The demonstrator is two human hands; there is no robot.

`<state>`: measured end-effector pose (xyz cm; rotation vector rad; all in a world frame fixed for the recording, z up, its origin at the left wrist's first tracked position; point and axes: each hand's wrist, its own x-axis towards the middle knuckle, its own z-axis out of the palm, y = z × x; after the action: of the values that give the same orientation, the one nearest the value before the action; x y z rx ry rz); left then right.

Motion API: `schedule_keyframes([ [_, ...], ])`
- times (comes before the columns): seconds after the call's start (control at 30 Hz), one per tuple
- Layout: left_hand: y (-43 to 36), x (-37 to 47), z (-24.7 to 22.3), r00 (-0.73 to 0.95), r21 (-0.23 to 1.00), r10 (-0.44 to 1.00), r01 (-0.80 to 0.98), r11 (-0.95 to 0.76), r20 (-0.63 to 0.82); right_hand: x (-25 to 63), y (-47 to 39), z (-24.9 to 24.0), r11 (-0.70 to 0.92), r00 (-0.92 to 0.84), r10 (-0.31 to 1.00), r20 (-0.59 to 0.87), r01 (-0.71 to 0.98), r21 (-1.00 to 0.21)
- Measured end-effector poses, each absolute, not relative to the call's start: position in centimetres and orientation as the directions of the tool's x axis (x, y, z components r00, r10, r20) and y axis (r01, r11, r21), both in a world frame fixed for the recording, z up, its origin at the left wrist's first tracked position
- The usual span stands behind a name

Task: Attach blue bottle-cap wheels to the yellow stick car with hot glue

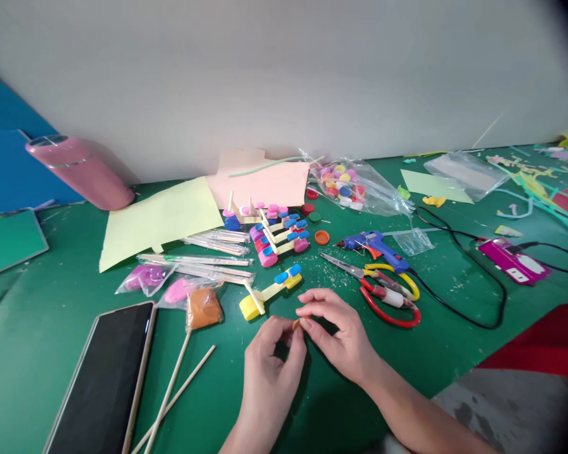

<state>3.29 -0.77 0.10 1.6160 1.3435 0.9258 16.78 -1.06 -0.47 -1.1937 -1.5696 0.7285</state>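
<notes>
Just above the table, my left hand (pixel 274 366) pinches a small orange-brown piece of modelling clay (pixel 296 324) between thumb and fingertips. My right hand (pixel 343 337) is closed on the same piece from the other side, and the fingers hide most of it. Beyond them lies a small stick model (pixel 252 307) with yellow and blue clay parts. Several similar stick models (pixel 271 253), in pink and blue, stand behind it. A packet of orange clay (pixel 204 309) sits left of my left hand, beside two thin wooden sticks (pixel 180 388).
Red-and-yellow-handled scissors (pixel 392 293) and a blue glue gun (pixel 373 246) lie to the right, its cord running to a purple power strip (pixel 515 260). A phone (pixel 104 378), a pink bottle (pixel 82 170), wrapped sticks (pixel 208 268) and a bag of bottle caps (pixel 355 189) surround the work.
</notes>
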Motion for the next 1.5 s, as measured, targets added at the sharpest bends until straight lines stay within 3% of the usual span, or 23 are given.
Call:
schedule_keyframes([
  [0.17, -0.7, 3.3, -0.1, 0.176, 0.886, 0.979, 0.431, -0.175, 0.108, 16.9, -1.2, -0.6, 0.339, -0.041, 0.938, 0.345, 0.327, -0.882],
  [0.43, -0.7, 3.3, 0.1, 0.173, 0.9, 0.98, 0.406, -0.158, 0.094, 16.9, -1.3, -0.5, 0.356, -0.034, 0.93, 0.366, 0.332, -0.874],
  [0.6, -0.8, 3.1, 0.2, 0.146, 0.983, 0.981, 0.148, 0.106, -0.128, 16.8, -1.6, -0.2, 0.281, -0.059, 0.959, 0.277, 0.323, -0.904],
  [0.77, -0.7, 3.1, 0.0, 0.16, 0.942, 0.941, -0.111, 0.318, -0.299, 16.3, -1.6, -0.4, 0.225, 0.004, 0.97, 0.242, 0.357, -0.907],
  [0.97, -0.8, 3.3, 0.4, 0.179, 0.961, 0.948, -0.036, 0.275, -0.265, 16.4, -1.4, -0.3, 0.272, 0.01, 0.955, 0.295, 0.354, -0.895],
  [1.2, -0.7, 3.3, 0.0, 0.061, 0.984, 0.983, 0.051, 0.169, -0.172, 16.7, -1.4, -0.3, 0.336, -0.059, 0.939, 0.339, 0.366, -0.868],
  [1.5, -0.8, 3.2, 0.1, -0.004, 0.985, 0.99, 0.096, 0.142, -0.143, 15.8, -1.4, -0.4, 0.241, 0.027, 0.96, 0.279, 0.428, -0.871],
])
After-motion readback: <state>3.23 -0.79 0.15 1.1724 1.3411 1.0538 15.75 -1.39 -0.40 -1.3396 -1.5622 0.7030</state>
